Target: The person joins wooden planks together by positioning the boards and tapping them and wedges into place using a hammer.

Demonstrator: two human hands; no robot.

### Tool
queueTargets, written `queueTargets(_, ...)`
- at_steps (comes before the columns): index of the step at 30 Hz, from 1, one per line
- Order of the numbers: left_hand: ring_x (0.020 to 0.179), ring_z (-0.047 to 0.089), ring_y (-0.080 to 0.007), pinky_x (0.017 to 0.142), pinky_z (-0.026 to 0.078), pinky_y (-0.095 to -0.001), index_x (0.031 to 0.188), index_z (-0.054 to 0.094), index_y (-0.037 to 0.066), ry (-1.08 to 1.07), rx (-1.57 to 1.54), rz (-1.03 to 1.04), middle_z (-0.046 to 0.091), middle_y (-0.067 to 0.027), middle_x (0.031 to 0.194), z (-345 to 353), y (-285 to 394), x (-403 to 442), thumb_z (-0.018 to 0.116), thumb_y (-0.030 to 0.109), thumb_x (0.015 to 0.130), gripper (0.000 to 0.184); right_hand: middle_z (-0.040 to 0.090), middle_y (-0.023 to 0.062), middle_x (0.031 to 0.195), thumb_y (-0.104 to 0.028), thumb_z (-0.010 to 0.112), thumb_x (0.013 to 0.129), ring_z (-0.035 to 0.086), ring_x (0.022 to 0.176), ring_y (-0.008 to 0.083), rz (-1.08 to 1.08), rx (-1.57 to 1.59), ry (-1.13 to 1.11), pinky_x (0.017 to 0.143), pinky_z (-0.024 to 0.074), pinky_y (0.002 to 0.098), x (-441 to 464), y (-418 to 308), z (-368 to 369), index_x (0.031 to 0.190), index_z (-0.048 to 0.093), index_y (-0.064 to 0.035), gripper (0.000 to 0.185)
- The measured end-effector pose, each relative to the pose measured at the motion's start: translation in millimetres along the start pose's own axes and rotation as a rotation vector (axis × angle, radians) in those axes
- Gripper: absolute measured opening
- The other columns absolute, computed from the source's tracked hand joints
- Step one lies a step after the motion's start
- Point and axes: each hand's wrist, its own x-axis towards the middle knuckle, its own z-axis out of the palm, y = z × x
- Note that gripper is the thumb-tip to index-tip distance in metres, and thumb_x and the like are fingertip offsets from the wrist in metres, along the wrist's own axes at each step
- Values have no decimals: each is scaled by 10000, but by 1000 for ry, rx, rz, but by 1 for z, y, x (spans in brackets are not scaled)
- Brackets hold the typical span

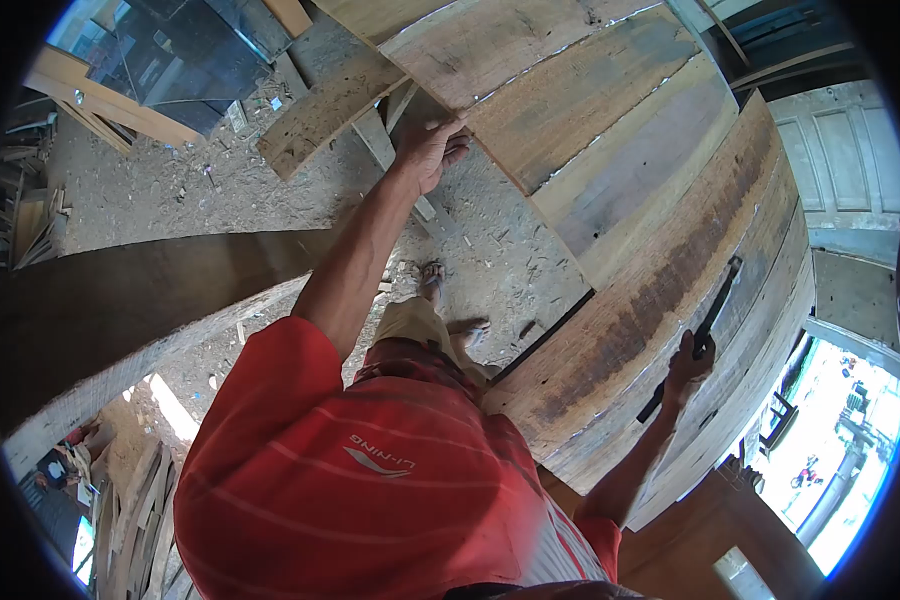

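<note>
- At the lower left of the frame, loose boards (140, 520) are lying in a heap.
- At the left, a broad, dark plank (150, 285) is extending toward the centre.
- At the upper centre, the left hand (432, 155) is curling its fingers at the edge of a panel; whether it is grasping that edge cannot be told.
- From the upper centre to the right, the panel (620, 215) of joined boards is spreading, pale lines marking some seams.
- Right of centre, the right hand (692, 366) is gripping a dark, elongated tool (712, 318), which is slanting over the panel.
- At the upper right, a panelled door (850, 160) is standing.
</note>
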Motion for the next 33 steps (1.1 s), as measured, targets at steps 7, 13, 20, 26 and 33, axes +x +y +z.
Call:
queueTargets(7, 739, 601, -105, 700, 512, -263, 1036, 649, 59, 83, 139, 177, 649, -10, 854, 12, 0, -5, 745, 262, 935, 247, 534, 10, 685, -282, 585, 1033, 504, 553, 91, -186, 149, -309, 490, 419, 287, -23, -128, 66, 1119, 608, 16, 311)
queueTargets(13, 753, 570, -91, 682, 478, -266, 1027, 661, 35, 158, 139, 205, 645, -16, 859, 19, -3, -5, 729, 263, 940, 253, 530, 19, 684, -311, 564, 1043, 501, 517, 90, -247, 230, -447, 456, 413, 287, -23, -200, 121, 1008, 590, -5, 309)
queueTargets(20, 780, 559, -96, 727, 478, -281, 1028, 658, 25, 210, 230, 322, 656, -35, 888, 19, -15, 1, 720, 305, 945, 298, 536, 35, 698, -326, 546, 1039, 521, 500, 111, -296, 374, -501, 450, 423, 293, -17, -241, 162, 983, 577, 2, 335)
queueTargets(26, 745, 531, -84, 696, 461, -274, 959, 646, 27, 213, 313, 368, 636, -14, 836, 19, -14, -2, 699, 296, 951, 275, 536, 44, 683, -270, 528, 1031, 528, 488, 126, -130, 358, -575, 433, 416, 298, 2, -239, 196, 962, 583, 18, 301)
queueTargets(33, 718, 512, -83, 672, 438, -274, 923, 651, 46, 185, 261, 311, 616, 0, 804, 12, -17, 6, 705, 306, 947, 267, 517, 30, 656, -329, 496, 1033, 494, 470, 118, -269, 500, -316, 426, 417, 306, 8, -266, 188, 926, 560, -2, 349)
